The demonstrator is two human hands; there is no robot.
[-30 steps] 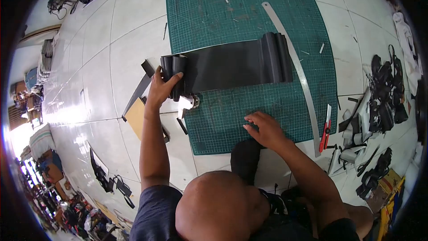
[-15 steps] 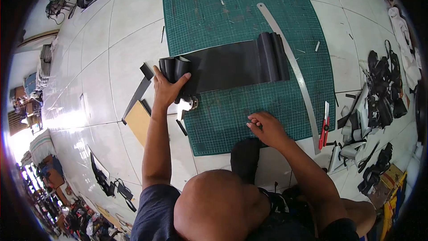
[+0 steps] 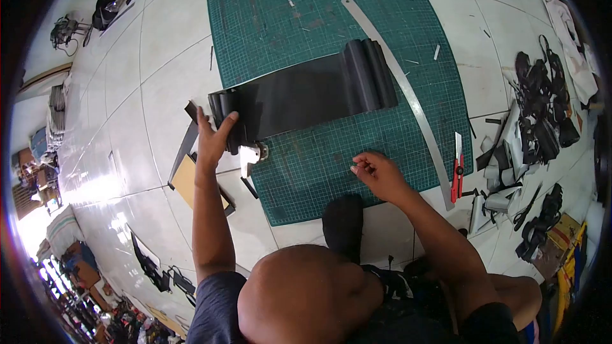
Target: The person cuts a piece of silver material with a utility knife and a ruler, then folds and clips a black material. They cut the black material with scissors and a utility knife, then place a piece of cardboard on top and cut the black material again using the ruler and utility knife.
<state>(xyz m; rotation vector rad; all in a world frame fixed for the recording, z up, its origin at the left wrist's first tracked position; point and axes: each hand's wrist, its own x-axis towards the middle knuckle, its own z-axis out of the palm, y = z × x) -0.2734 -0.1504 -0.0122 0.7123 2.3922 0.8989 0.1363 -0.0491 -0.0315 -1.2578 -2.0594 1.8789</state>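
Observation:
A strip of black sheet material (image 3: 290, 95), looking like leather or vinyl, lies across the green cutting mat (image 3: 306, 185), with both ends rolled or folded over. My left hand (image 3: 215, 139) grips the left rolled end, thumb on its inner side and fingers on the outer side. At the other end, the thicker folds (image 3: 368, 76) rest on the mat, untouched. Above the mat's near part, my right hand (image 3: 379, 175) hovers with loosely curled fingers and nothing visible in them. A small white and metallic object (image 3: 255, 153) sits just below the left roll, partly hidden.
A long steel ruler (image 3: 411, 92) lies on the mat right of the strip, a red utility knife (image 3: 458, 175) beside it. Tan board (image 3: 193, 181) and dark strips lie left of the mat. Black scraps (image 3: 542, 102) are heaped on the tiled floor at right. My foot (image 3: 343, 223) overlaps the mat's near edge.
The camera view has shifted, moving the scene left. At the left end, the loose loop is narrower and more of the strip lies flat. My right hand has moved slightly right over the mat.

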